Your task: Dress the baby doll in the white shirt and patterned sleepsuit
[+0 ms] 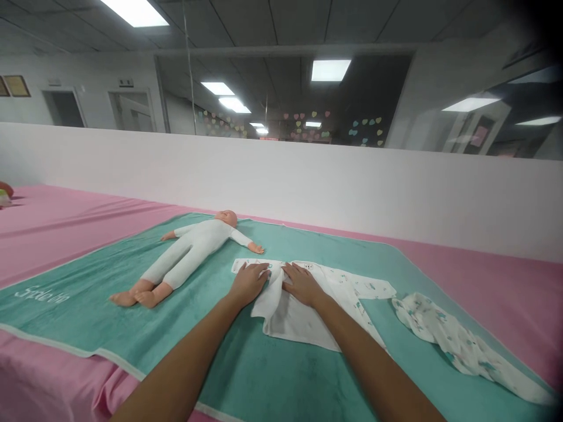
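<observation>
Left hand (pixel 248 284): open, palm flat on a soft plain white cloth (pixel 281 313).
Right hand (pixel 302 285): open, pressing flat on a white printed cotton baby sleepsuit (pixel 347 287).
Sleepsuit: mid-way across a teal towel mat (pixel 211 346), just beside a white-clothed baby doll (pixel 189 252).
Flat palms: keep both layers smooth.
Hidden: the sleepsuit's centre, beneath the cloth and hands.
</observation>
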A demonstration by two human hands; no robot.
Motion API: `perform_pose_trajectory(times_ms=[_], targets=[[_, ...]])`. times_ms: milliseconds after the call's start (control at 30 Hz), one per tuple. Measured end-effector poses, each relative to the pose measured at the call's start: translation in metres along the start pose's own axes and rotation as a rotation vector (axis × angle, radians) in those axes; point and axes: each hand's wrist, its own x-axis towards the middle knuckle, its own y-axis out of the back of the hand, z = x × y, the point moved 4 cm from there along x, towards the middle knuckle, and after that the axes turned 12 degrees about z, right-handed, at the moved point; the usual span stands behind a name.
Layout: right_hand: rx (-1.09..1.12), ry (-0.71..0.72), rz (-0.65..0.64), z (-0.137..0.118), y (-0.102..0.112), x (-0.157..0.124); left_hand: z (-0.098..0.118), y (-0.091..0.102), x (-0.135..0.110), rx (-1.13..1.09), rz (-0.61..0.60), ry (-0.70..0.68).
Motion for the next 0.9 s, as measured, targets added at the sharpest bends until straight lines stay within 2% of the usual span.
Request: perform_pose_trajectory(times_ms=[167,367,467,600,767,900], targets=[[-0.055,-0.031,0.043,0.001,-0.002,-0.001,0.015,0.002,-0.008,-0.082,-0.096,-0.024],[-0.113,-0.049,0.065,0.003,-0.004,-0.001,0.023,-0.003,-0.015,0.054,-0.187,-0.132],[-0.110,-0.087,0.106,0.004,-0.003,-0.002,0.024,-0.002,-0.016,0.096,-0.179,-0.162],[-0.135,-0.186,0.150,0.003,-0.001,-0.006,0.018,-0.001,-0.013,0.111,-0.148,-0.123],[-0.201,-0.238,0.070,-0.007,-0.002,-0.016,0.006,0.002,-0.012,0.117,-0.100,-0.060],[-0.164,-0.187,-0.001,-0.037,0.008,-0.037,-0.002,0.019,-0.018,0.116,-0.047,-0.012]])
